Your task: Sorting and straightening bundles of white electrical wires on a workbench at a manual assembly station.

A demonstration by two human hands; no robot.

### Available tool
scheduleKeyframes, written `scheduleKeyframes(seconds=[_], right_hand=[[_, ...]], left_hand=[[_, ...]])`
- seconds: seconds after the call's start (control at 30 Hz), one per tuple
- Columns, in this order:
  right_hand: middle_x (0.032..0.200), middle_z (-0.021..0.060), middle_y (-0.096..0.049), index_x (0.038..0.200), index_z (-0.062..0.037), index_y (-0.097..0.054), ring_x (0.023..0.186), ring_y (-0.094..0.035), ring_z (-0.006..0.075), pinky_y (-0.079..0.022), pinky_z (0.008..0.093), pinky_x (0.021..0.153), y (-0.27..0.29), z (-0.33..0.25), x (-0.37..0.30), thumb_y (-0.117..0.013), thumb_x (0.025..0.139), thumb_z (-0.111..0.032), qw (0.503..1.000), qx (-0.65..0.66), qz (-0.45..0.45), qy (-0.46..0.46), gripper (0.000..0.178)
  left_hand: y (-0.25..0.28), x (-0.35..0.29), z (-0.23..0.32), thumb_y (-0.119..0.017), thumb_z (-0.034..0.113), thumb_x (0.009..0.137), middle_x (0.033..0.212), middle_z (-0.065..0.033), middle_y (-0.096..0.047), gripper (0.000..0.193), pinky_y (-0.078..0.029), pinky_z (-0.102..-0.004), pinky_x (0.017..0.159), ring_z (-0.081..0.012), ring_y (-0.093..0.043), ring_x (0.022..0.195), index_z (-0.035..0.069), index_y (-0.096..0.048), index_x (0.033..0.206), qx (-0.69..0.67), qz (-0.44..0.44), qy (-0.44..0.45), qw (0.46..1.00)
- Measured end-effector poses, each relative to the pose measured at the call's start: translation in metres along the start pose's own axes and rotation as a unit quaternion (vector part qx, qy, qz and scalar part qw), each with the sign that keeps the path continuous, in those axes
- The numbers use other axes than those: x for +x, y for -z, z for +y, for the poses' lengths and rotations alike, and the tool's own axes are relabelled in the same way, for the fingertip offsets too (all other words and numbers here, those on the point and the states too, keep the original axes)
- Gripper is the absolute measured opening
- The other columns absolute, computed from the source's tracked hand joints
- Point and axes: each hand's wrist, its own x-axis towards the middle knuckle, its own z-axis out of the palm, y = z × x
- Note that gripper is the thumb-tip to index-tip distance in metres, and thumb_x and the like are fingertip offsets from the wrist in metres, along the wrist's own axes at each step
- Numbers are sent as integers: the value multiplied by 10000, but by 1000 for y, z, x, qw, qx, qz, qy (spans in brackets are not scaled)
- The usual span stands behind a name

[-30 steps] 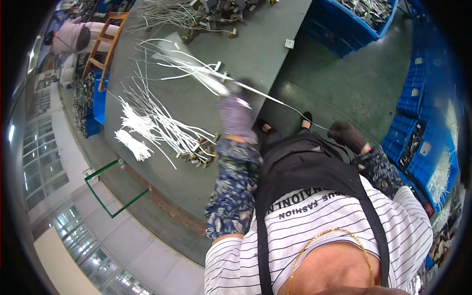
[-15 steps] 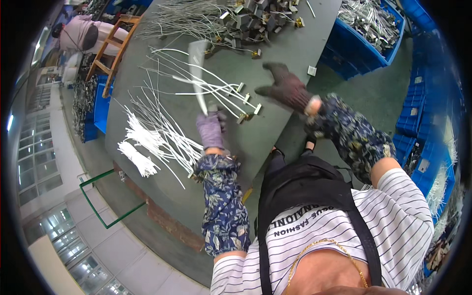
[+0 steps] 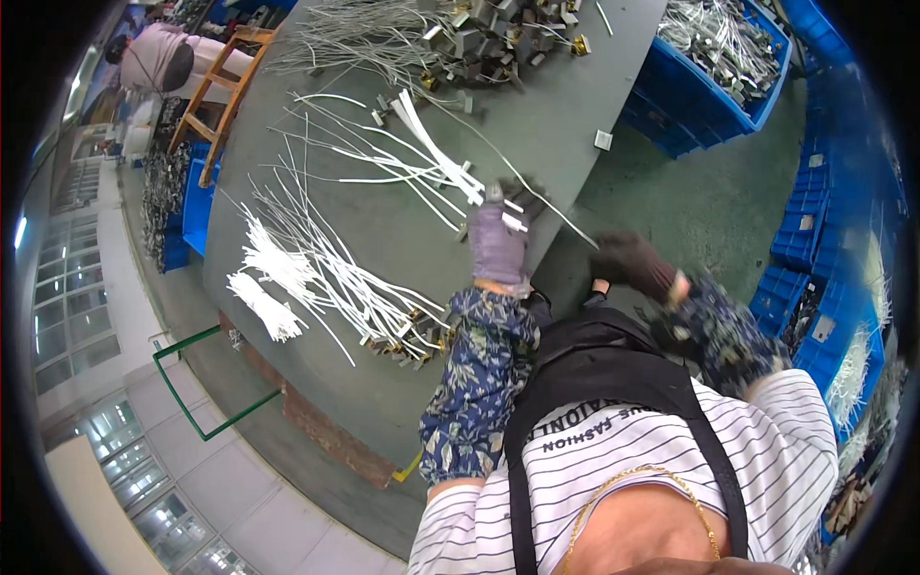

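My left hand (image 3: 498, 241), in a purple glove, is closed round a bundle of white sleeves (image 3: 431, 144) above the table's near edge. My right hand (image 3: 632, 264), in a dark glove, is past that edge, its fingers closed on the end of a thin pale wire (image 3: 537, 187). The wire stretches back past my left hand towards the metal parts. Several white wires (image 3: 383, 158) with small end pieces lie left of my left hand. Nearer me, wired parts with metal ends (image 3: 414, 340) lie grouped by my left sleeve.
A heap of wired metal blocks (image 3: 498, 43) covers the table's far side. Cut white sleeves (image 3: 264, 307) lie at the left. A small white square (image 3: 603, 140) sits at the right edge. Beyond are a blue crate (image 3: 685, 115), a wooden ladder (image 3: 206, 115) and another person (image 3: 158, 57).
My left hand has moved right with the white sleeves. My right hand has gone from open over the table to nearer my body, drawing a wire out with it.
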Motion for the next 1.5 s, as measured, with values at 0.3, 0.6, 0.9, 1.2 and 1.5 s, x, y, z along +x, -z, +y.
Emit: scheduleKeyframes(seconds=[0.3, 0.6, 0.9, 1.2, 1.5], right_hand=[[678, 49, -591, 819, -6, -643, 610, -515, 121, -408, 311, 538, -12, -22, -252, -646, 820, -277, 750, 254, -29, -609, 272], [671, 23, -563, 773, -45, -625, 622, -500, 128, -387, 302, 553, -12, -15, -263, -644, 821, -293, 759, 289, -9, -583, 253], [658, 2, -556, 761, -69, -619, 595, -483, 99, -373, 265, 541, 0, -23, -245, -693, 807, -280, 709, 375, 15, -597, 229], [619, 2, -535, 753, -65, -617, 564, -474, 105, -369, 282, 516, 7, -30, -222, -662, 819, -248, 741, 328, -16, -585, 199], [628, 18, -565, 755, -44, -618, 570, -502, 116, -393, 304, 519, -19, 0, -225, -662, 816, -248, 803, 262, -21, -535, 218]], left_hand=[[-1, 39, 24, -584, 337, 925, 937, -107, -650, 321, -555, -378, 776, -244, -636, 863, 19, -588, 967, 70, 108, -75, 989], [-27, 37, 75, -532, 344, 945, 1028, -162, -642, 344, -576, -388, 727, -260, -645, 843, 61, -509, 1140, 111, 77, -128, 983], [-4, 32, 67, -445, 421, 970, 979, -148, -641, 400, -571, -406, 721, -254, -636, 816, 68, -493, 1153, 0, 109, -104, 989], [-2, 18, 76, -515, 351, 957, 961, -148, -641, 348, -572, -385, 745, -262, -646, 846, 23, -552, 1065, 49, 67, -106, 991], [22, -15, 24, -549, 325, 950, 874, -37, -662, 266, -511, -330, 612, -162, -622, 771, 82, -632, 1020, 198, 106, -1, 974]])
